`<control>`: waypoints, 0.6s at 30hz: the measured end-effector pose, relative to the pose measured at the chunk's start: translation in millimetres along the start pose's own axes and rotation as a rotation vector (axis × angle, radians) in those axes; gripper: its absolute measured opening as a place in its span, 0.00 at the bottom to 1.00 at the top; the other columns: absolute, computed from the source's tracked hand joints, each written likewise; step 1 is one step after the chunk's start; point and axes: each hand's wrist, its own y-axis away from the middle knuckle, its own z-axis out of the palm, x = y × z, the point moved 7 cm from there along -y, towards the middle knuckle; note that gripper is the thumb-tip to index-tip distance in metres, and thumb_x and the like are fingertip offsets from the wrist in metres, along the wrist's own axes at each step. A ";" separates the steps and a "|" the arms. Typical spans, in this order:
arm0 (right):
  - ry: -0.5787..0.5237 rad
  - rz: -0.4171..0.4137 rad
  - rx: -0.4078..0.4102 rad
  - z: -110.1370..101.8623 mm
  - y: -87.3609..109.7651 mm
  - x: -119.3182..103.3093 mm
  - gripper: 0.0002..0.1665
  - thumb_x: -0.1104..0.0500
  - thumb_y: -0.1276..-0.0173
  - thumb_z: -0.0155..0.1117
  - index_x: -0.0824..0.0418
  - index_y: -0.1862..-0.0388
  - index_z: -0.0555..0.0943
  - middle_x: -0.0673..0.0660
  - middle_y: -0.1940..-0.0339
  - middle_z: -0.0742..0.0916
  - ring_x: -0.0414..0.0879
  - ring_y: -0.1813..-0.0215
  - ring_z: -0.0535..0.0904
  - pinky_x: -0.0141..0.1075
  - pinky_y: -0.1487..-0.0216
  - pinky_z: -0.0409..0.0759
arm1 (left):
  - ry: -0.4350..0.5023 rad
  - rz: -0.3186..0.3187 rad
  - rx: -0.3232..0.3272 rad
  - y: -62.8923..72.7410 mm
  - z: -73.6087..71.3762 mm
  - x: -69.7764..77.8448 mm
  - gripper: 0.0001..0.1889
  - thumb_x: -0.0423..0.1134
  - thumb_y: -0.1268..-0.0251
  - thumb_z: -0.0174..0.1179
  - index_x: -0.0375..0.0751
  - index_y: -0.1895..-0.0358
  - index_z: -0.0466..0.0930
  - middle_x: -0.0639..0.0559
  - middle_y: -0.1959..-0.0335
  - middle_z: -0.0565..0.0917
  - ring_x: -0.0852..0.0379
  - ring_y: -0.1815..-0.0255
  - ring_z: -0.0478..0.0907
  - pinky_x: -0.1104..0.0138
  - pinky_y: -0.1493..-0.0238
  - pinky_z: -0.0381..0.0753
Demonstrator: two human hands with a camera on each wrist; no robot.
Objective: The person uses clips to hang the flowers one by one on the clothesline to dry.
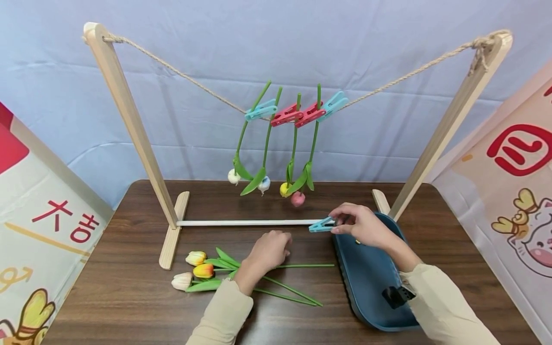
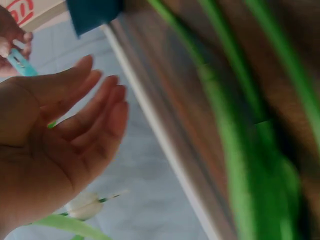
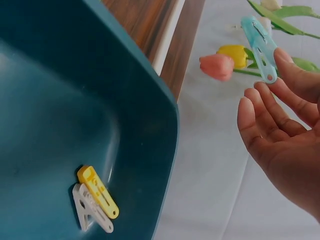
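Left hand (image 1: 268, 250) loose, holding nothing, just over three tulips (image 1: 203, 271) on desk (image 1: 125, 302); nearer them than right hand (image 1: 361, 224), which pinches a light-blue clothespin (image 1: 321, 225). Blooms (image 1: 182, 281) left, stems (image 1: 310, 265) running right toward blue tray (image 1: 371, 282).

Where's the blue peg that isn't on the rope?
In the head view, that blue peg is just right of centre, pinched by the right hand near the upper left edge of the blue tray.

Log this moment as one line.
right hand: holds light-blue clothespin | left hand: empty, over green stems | rope: four flowers hanging | table: three tulips lying | tray: yellow clothespin, white clothespin
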 end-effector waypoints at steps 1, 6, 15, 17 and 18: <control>-0.001 0.007 -0.005 -0.4 1.1 1.1 0.15 0.65 0.45 0.68 0.67 0.58 0.79 0.56 0.69 0.79 0.45 0.69 0.74 0.33 0.72 0.72 | -0.015 -0.010 -0.023 1.1 6.0 -2.9 0.06 0.31 0.49 0.64 0.43 0.76 0.75 0.53 0.77 0.78 0.54 0.73 0.77 0.64 0.73 0.74; -0.011 0.026 -0.015 -2.8 5.4 6.9 0.15 0.64 0.45 0.68 0.67 0.59 0.79 0.56 0.69 0.79 0.44 0.70 0.73 0.32 0.74 0.72 | -0.054 -0.061 -0.061 6.7 25.4 -13.6 0.14 0.25 0.52 0.59 0.46 0.85 0.67 0.54 0.84 0.74 0.54 0.80 0.74 0.63 0.80 0.71; 0.002 0.038 -0.009 -6.9 9.9 17.6 0.15 0.64 0.46 0.69 0.68 0.60 0.79 0.52 0.71 0.78 0.42 0.74 0.71 0.32 0.77 0.70 | -0.091 -0.107 -0.047 12.0 34.3 -18.9 0.17 0.25 0.53 0.57 0.46 0.91 0.66 0.52 0.86 0.74 0.51 0.80 0.76 0.61 0.82 0.73; -0.001 0.043 -0.013 -6.8 10.9 19.4 0.15 0.64 0.45 0.69 0.68 0.60 0.79 0.52 0.72 0.78 0.42 0.75 0.70 0.31 0.78 0.69 | -0.085 -0.110 -0.045 12.9 34.8 -19.1 0.18 0.24 0.53 0.57 0.46 0.91 0.64 0.53 0.87 0.72 0.53 0.82 0.73 0.62 0.83 0.71; -0.003 0.045 -0.015 -6.8 11.5 20.4 0.15 0.64 0.45 0.69 0.69 0.60 0.79 0.52 0.72 0.78 0.41 0.76 0.70 0.31 0.79 0.69 | -0.082 -0.112 -0.046 13.2 35.0 -19.2 0.18 0.24 0.53 0.57 0.46 0.91 0.64 0.54 0.88 0.71 0.54 0.83 0.72 0.63 0.84 0.70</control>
